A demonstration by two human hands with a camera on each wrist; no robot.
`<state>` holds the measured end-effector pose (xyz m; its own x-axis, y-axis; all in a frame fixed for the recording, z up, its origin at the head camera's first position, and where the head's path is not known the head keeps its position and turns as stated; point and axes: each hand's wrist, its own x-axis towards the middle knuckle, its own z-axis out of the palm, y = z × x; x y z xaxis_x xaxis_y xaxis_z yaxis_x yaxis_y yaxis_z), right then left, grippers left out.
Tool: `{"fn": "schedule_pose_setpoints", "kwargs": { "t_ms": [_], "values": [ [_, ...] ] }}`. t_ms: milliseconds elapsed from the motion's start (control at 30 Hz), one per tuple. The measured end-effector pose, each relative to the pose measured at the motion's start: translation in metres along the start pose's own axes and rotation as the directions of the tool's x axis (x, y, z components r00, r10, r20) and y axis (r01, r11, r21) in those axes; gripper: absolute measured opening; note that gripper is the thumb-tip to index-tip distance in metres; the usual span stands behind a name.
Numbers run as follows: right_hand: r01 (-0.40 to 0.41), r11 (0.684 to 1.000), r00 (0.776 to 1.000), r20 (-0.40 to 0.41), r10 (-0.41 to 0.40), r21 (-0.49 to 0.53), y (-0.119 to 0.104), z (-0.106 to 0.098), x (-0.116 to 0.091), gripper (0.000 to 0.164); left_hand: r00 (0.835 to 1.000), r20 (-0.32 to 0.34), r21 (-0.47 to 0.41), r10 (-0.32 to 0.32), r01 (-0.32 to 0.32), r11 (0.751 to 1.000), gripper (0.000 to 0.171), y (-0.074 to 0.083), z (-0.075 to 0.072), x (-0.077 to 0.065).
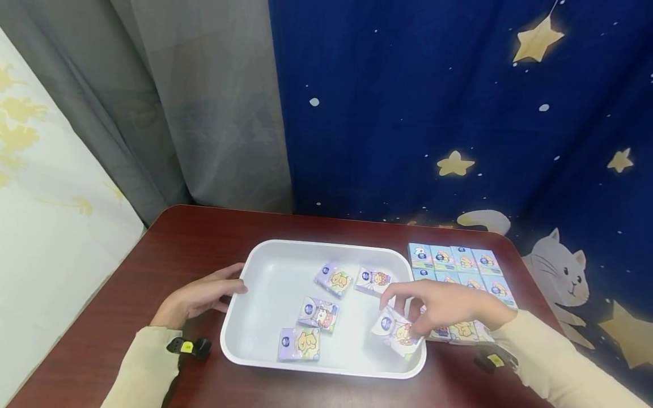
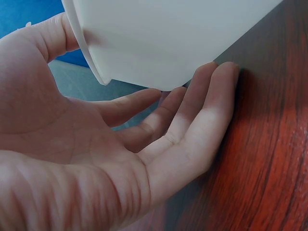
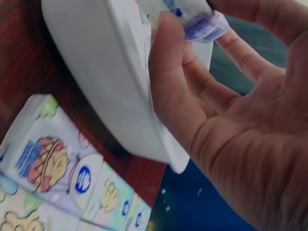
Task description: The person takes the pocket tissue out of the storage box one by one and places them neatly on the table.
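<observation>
A white plastic tray (image 1: 265,356) lies on the table, with several small purple tissue packs (image 1: 299,344) printed with cartoon animals in it. At its left side my left hand (image 1: 206,294) holds the rim, the thumb over the edge; in the left wrist view the fingers (image 2: 192,125) are bent against the outer wall, low by the table. My right hand (image 1: 433,303) pinches another purple tissue pack (image 1: 395,334) between thumb and fingers, over the tray's right end. The right wrist view shows part of that pack (image 3: 207,26), tilted; the fingers hide the rest.
Right of the tray stand rows of tissue packs (image 1: 464,262), blue ones at the back and purple ones nearer, partly behind my right hand. The dark red wooden table (image 1: 204,232) ends at a blue starry curtain (image 1: 367,141) and a grey curtain (image 1: 219,124).
</observation>
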<state>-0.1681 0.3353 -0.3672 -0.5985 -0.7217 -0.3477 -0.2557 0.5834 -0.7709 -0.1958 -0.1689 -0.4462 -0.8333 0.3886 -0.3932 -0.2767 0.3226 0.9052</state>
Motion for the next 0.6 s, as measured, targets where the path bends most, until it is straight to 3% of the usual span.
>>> {"fn": "schedule_pose_setpoints", "kwargs": {
  "t_ms": [300,600],
  "values": [
    [-0.01,0.986,0.997,-0.07,0.022,0.169,0.027,-0.005,-0.022,0.06,1.0,0.001,0.0,0.001,-0.001,1.0,0.08,0.001,0.001,0.001],
    [0.003,0.948,0.995,-0.099,0.031,0.318,0.06,-0.01,-0.047,0.06,1.0,-0.008,0.009,-0.004,0.004,1.0,0.081,0.002,0.001,0.0]
  ]
}}
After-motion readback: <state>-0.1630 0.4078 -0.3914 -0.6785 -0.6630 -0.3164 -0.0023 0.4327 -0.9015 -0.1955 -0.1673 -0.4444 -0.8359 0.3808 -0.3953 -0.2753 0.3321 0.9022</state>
